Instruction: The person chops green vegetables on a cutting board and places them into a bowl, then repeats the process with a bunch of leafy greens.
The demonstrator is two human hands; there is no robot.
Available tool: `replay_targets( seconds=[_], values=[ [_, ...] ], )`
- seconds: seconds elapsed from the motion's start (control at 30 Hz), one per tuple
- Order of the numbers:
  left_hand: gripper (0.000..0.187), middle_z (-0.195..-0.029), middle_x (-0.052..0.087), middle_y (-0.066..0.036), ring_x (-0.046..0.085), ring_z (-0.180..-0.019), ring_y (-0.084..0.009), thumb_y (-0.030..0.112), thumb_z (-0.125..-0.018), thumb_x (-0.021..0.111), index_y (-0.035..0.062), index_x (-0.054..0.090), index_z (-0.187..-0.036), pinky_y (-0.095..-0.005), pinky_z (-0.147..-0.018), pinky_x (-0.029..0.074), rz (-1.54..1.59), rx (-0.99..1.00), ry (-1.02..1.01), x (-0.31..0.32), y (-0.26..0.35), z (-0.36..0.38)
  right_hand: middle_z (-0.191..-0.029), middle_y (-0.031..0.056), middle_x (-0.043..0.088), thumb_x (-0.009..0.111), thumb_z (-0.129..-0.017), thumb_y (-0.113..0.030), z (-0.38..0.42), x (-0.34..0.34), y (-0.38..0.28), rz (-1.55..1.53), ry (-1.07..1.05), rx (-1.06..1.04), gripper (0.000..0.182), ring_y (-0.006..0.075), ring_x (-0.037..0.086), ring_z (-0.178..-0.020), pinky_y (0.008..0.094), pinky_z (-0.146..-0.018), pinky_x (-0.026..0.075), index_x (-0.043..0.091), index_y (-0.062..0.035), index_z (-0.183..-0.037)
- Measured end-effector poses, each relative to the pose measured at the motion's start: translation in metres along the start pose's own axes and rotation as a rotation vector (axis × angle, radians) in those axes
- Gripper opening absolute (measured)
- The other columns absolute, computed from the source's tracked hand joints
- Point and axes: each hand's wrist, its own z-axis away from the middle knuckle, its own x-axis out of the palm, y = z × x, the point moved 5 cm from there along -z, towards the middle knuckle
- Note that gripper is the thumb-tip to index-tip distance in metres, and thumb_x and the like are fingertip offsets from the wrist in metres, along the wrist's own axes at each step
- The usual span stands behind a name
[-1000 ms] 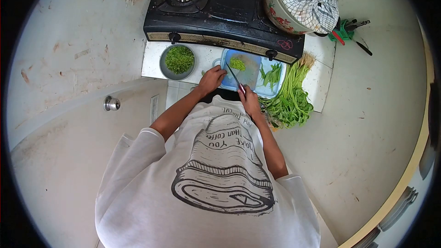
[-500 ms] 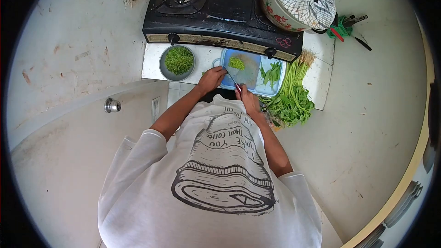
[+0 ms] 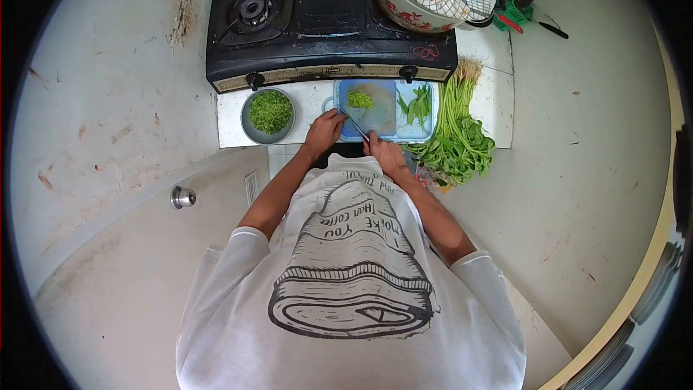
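My right hand (image 3: 388,154) is closed around the handle of a knife (image 3: 354,124), its blade slanting up and left over the near left part of a blue cutting board (image 3: 382,119). My left hand (image 3: 325,131) has its fingers pinched together by the blade's tip, at the left edge of the board; what they hold is too small to make out. Beyond the blade lies a small pile of chopped greens (image 3: 359,100). Loose green leaves (image 3: 416,105) rest to the right in the light blue tray (image 3: 434,119) around the board.
A grey bowl (image 3: 246,128) of chopped greens stands at left. Long-stemmed leafy greens (image 3: 455,119) lie at right, over the counter's edge. Behind is a black gas stove (image 3: 328,36) with a cloth-covered pot (image 3: 419,14). A green basket (image 3: 514,14) holds utensils.
The whole view has shifted and turned slightly with my head. My right hand still grips the knife, and my left fingers remain near its tip; the chopped pile looks much the same.
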Motion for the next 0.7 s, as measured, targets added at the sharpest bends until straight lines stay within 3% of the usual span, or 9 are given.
replay_targets(
  seconds=[0.43, 0.53, 0.7],
  values=[
    [0.018, -0.094, 0.065, -0.017, 0.067, -0.086, -0.0401, 0.003, -0.091, 0.065, 0.0040, 0.074, -0.106, -0.0479, -0.077, 0.057, 0.010, 0.000, -0.003, -0.002, 0.000, -0.003, -0.079, 0.0268, 0.073, 0.055, -0.101, -0.031, -0.022, -0.001, -0.003, -0.014, -0.023, -0.063, 0.032, 0.0451, 0.073, -0.075, 0.0548, -0.071, 0.059, 0.057, 0.0008, -0.103],
    [0.017, -0.094, 0.065, -0.016, 0.068, -0.086, -0.0401, 0.003, -0.091, 0.065, 0.0040, 0.074, -0.105, -0.0477, -0.077, 0.057, 0.038, -0.016, -0.004, -0.002, -0.001, -0.002, -0.081, 0.0279, 0.072, 0.055, -0.103, -0.035, -0.014, -0.004, 0.007, 0.014, -0.110, -0.055, 0.037, 0.0469, 0.072, -0.077, 0.0558, -0.071, 0.058, 0.056, 0.0018, -0.110],
    [0.017, -0.094, 0.066, -0.016, 0.068, -0.086, -0.0396, 0.002, -0.091, 0.065, 0.0042, 0.075, -0.106, -0.0473, -0.077, 0.057, 0.020, 0.011, 0.006, -0.001, -0.002, -0.002, -0.079, 0.0284, 0.072, 0.056, -0.102, -0.035, -0.009, -0.012, 0.009, 0.006, -0.084, -0.087, 0.038, 0.0465, 0.072, -0.076, 0.0563, -0.070, 0.058, 0.058, 0.0022, -0.111]
  ],
)
